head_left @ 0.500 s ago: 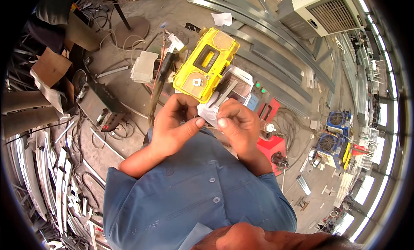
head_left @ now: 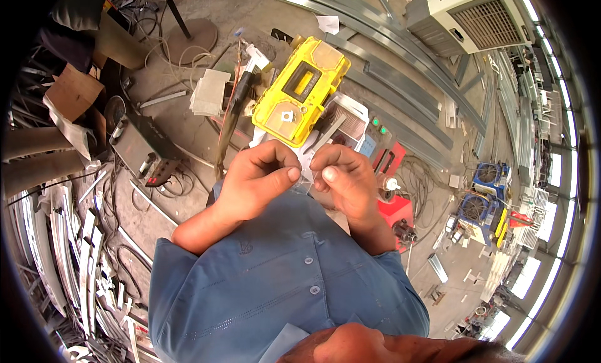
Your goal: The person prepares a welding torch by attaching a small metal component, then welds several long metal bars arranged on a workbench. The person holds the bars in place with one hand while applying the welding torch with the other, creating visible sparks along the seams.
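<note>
Both hands (head_left: 300,178) have closed together over the shut yellow case (head_left: 301,91).

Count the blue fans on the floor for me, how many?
2. One blue fan lies at the right by the metal rails, the other blue fan just below it. More may hide beyond the rim.

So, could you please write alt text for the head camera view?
Two bare hands, left hand and right hand, pinch a small clear packet together above a blue shirt. Beyond lie a yellow organiser case, cables and metal rails on a workshop floor.
</note>
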A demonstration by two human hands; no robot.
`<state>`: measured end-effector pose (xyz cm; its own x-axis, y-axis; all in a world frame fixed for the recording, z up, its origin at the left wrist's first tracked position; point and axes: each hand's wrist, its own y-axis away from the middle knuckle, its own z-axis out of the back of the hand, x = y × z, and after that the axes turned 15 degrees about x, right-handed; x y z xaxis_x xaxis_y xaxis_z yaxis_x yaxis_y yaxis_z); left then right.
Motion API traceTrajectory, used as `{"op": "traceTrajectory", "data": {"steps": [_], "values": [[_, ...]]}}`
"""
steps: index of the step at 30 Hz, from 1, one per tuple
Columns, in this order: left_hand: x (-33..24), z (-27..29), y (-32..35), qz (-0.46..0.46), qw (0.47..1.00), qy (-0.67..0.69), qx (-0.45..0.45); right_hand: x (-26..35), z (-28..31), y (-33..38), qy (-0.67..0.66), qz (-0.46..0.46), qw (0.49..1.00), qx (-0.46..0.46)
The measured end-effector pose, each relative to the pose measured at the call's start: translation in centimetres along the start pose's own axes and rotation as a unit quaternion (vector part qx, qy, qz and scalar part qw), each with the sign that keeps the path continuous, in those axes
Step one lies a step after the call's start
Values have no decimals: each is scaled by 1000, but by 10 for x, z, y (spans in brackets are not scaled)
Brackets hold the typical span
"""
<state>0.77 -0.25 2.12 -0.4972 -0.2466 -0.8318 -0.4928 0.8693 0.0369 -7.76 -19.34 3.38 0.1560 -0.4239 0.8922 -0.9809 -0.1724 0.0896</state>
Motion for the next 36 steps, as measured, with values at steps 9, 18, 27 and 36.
{"op": "traceTrajectory", "data": {"steps": [9, 18, 27, 36], "values": [[-4, 0, -1, 24, 999, -39, 29, 19, 14, -4, 76, -115, 986, 90], [-9, 8, -4, 69, 991, -87, 71, 18, 20, -11, 8, -156, 981, 117], [-9, 10, -5, 74, 989, -95, 90, 22, 25, -13, 16, -192, 968, 162], [-7, 12, -3, 64, 989, -79, 103, 25, 25, -13, -35, -224, 958, 175]]}}
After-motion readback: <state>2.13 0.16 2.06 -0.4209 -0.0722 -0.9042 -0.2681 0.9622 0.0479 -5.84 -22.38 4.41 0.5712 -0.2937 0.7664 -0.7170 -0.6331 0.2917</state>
